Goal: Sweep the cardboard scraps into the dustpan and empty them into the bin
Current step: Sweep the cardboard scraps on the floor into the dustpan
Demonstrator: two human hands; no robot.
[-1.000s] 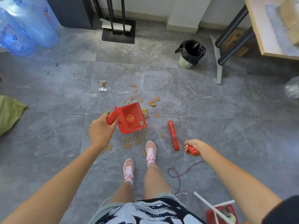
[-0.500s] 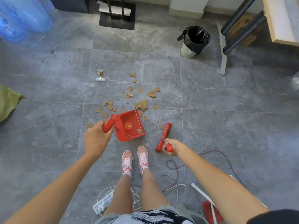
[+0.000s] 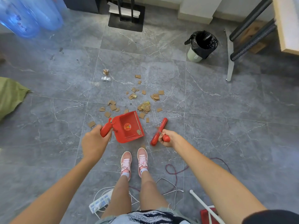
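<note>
My left hand (image 3: pixel 93 142) grips the handle of a red dustpan (image 3: pixel 129 126), held above the floor in front of my feet; one cardboard scrap lies inside it. My right hand (image 3: pixel 167 137) grips the handle of a red hand brush (image 3: pixel 159 130), whose head points away from me, just right of the dustpan. Brown cardboard scraps (image 3: pixel 144 108) lie scattered on the grey tiles beyond and left of the dustpan. A small bin (image 3: pixel 201 45) lined with a black bag stands open at the far right.
My pink shoes (image 3: pixel 134 161) stand just behind the dustpan. Cables and a power strip (image 3: pixel 101 202) lie by my legs. A crumpled clear wrapper (image 3: pixel 106 77) lies beyond the scraps. Table legs (image 3: pixel 229 62) stand right of the bin, water bottles (image 3: pixel 24 15) far left, a green sack (image 3: pixel 9 96) left.
I have stepped back, so the scraps now lie further ahead of my feet. The brush has swung from pointing left-forward to right-forward and sits closer to the dustpan. Both grips are unchanged.
</note>
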